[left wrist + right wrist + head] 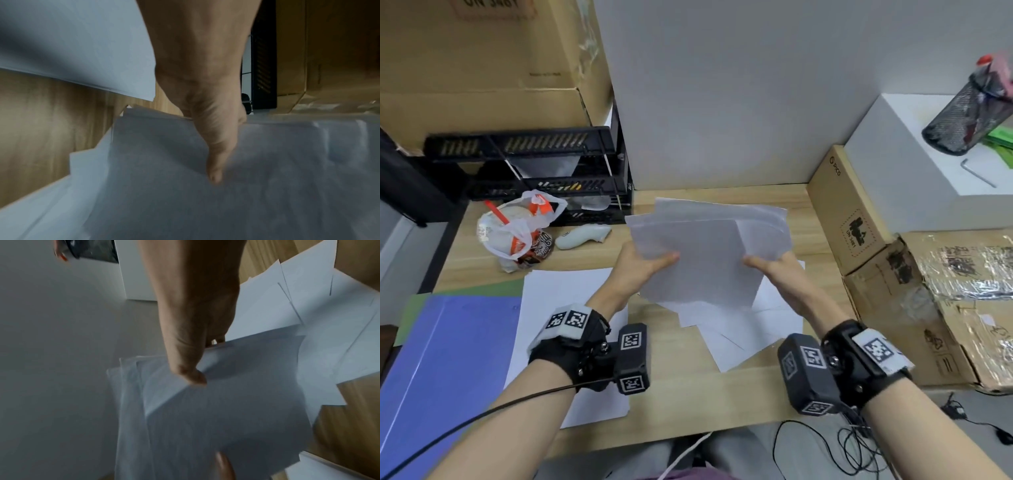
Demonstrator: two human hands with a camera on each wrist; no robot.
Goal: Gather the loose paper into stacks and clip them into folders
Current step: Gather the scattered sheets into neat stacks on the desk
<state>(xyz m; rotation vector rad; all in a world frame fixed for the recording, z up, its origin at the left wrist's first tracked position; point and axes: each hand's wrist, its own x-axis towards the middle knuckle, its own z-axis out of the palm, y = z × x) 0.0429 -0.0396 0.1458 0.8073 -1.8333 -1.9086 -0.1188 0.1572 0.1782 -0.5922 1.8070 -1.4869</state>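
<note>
Light wood desk [722, 394], plain white wall [739, 85] behind, grey floor [945, 445] (cables trailing), soft even light

"pico", "UN 3481" on brown carton [843, 209].

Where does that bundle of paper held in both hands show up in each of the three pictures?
Head view: the held sheets sit at centre, lifted above the desk, left hand and right hand at their sides.
Left wrist view: the sheets fill the lower right, under the thumb.
Right wrist view: the sheets fill the lower centre.
Shared landmark: the wooden desk, also visible at and.
</note>
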